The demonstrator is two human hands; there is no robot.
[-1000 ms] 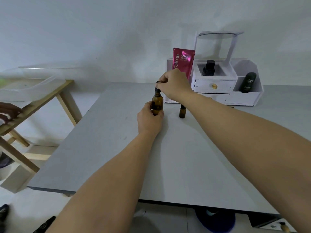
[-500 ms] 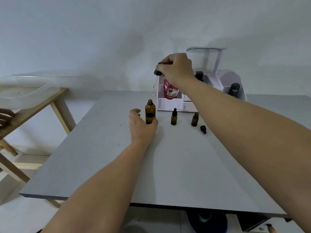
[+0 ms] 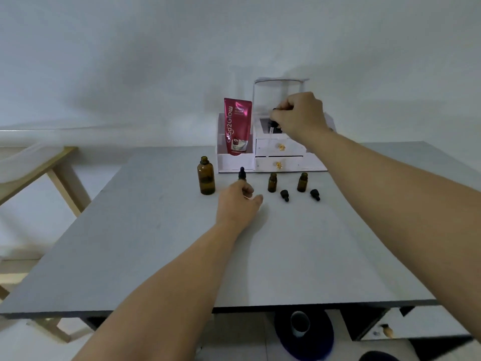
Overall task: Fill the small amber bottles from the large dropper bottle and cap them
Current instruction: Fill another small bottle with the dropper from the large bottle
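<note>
The large amber bottle (image 3: 206,177) stands uncapped on the grey table (image 3: 156,243). My right hand (image 3: 299,115) pinches its black dropper top (image 3: 273,123) in the air, and the glass pipette (image 3: 269,143) hangs down above an open small amber bottle (image 3: 272,182). A second open small bottle (image 3: 302,182) stands to its right. Two black dropper caps (image 3: 284,195) (image 3: 315,194) lie in front of them. My left hand (image 3: 238,204) curls its fingers round a capped small bottle (image 3: 242,174), hiding that bottle's body.
A white drawer organiser (image 3: 278,158) with a pink tube (image 3: 237,126) stands at the table's back, just behind the bottles. A wooden side table (image 3: 52,162) is at the left. The table's front edge (image 3: 234,308) has a dark stool and a cup beneath it.
My right hand lifted the dropper out of the large bottle and carried it right. My left hand let go of the large bottle and moved right to the capped small bottle.
</note>
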